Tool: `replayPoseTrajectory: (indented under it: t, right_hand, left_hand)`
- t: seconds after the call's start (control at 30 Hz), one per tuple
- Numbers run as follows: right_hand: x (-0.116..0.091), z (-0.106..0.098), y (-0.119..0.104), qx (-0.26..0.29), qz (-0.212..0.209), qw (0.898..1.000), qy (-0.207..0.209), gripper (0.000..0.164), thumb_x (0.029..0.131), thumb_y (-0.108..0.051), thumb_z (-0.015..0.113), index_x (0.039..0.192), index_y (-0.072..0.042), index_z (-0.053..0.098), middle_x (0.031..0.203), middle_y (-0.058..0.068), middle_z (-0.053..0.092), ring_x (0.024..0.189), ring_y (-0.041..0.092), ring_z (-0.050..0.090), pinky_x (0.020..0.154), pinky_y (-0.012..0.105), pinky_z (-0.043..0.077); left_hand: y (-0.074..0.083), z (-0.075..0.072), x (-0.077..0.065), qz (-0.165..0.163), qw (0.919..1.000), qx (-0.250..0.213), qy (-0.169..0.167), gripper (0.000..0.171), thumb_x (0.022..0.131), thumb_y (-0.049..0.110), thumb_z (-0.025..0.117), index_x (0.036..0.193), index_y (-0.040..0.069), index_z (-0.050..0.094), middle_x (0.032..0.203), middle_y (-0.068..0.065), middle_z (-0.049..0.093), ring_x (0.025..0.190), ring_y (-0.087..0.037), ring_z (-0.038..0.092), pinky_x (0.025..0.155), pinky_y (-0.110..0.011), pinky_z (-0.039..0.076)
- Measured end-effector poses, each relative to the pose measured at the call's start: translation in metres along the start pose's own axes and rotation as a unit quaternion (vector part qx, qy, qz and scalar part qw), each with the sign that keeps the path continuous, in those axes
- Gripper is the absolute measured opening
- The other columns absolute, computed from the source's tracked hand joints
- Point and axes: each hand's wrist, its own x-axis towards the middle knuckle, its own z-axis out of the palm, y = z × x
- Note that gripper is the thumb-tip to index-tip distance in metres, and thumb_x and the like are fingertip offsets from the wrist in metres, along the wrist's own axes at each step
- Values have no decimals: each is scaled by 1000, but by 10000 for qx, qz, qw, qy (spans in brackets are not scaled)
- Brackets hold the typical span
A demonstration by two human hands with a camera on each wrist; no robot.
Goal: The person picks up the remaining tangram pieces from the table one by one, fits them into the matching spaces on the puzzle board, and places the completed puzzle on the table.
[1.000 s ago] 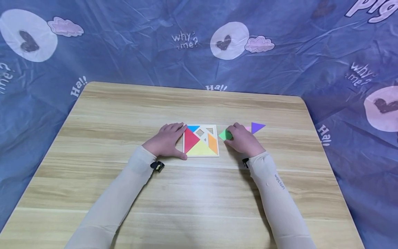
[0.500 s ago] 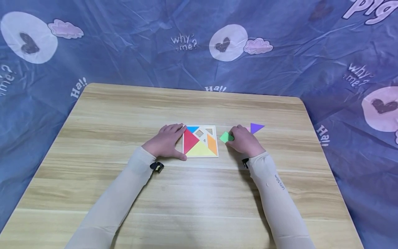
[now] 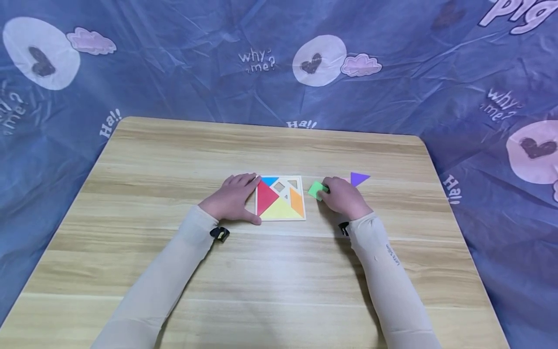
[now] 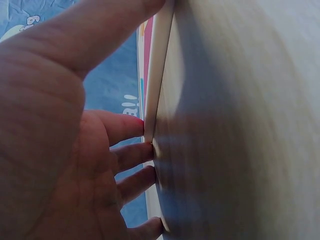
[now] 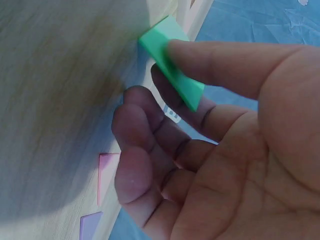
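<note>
A wooden tangram tray (image 3: 287,188) lies flat on the table, with red (image 3: 267,198), yellow (image 3: 282,210), blue (image 3: 270,180) and orange (image 3: 297,202) pieces set in it. Bare recesses show at its upper right. My left hand (image 3: 233,198) rests spread along the tray's left side; in the left wrist view its fingertips touch the tray's edge (image 4: 156,75). Just right of the tray, my right hand (image 3: 344,198) pinches a green square tangram piece (image 3: 316,189) between thumb and index finger. The right wrist view shows this green piece (image 5: 159,44) tilted, the other fingers curled below.
Beyond the right hand lie a purple triangle (image 3: 359,179) and a pink piece (image 3: 347,180), mostly hidden by that hand in the head view. The wooden table (image 3: 270,286) ends at a blue printed cloth (image 3: 196,63) behind and at the sides.
The green piece has turned in my right fingers and more of it shows now. My right hand shifted only slightly. The left hand keeps its place on the tray.
</note>
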Motion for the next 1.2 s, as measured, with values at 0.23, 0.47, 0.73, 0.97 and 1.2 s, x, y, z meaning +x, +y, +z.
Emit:
replayPoseTrajectory:
  t: [0.23, 0.47, 0.73, 0.97, 1.2]
  right_hand:
    - [1, 1, 2, 110, -117, 9995, 263, 18, 101, -19, 65, 101, -2, 71, 85, 10, 63, 76, 25, 55, 73, 39, 48]
    - [1, 2, 3, 193, -61, 9994, 288, 27, 97, -28, 70, 83, -7, 60, 69, 3, 45, 67, 21, 45, 62, 33, 35]
    - [1, 6, 5, 224, -107, 9986, 466, 37, 102, -29, 63, 72, -12, 48, 64, 2, 39, 62, 21, 43, 59, 32, 33]
    - [2, 6, 7, 346, -246, 9969, 662, 21, 102, -19, 65, 84, -8, 62, 67, 4, 47, 65, 22, 47, 61, 33, 37]
    - [4, 10, 11, 499, -222, 9960, 704, 19, 97, -18, 63, 81, -9, 60, 70, 5, 49, 67, 23, 48, 63, 33, 37]
  left_hand:
    - [2, 1, 0, -33, 10000, -33, -20, 127, 75, 70, 79, 167, 11, 14, 172, -11, 18, 156, -33, 16, 128, -53, 10]
    - [3, 1, -1, -21, 10000, -70, -3, 127, 75, 70, 80, 167, 10, 14, 172, -11, 18, 156, -33, 15, 128, -54, 10]
    - [3, 4, -1, 4, 10000, -66, 26, 127, 75, 70, 79, 167, 11, 14, 172, -11, 17, 157, -32, 15, 128, -54, 9]
    - [4, 6, -1, -36, 9999, -101, 10, 127, 76, 70, 80, 167, 11, 14, 172, -11, 17, 157, -32, 15, 128, -54, 8]
    - [6, 6, -2, -19, 10000, -58, 24, 127, 75, 70, 80, 167, 10, 15, 172, -11, 18, 156, -33, 16, 128, -55, 9]
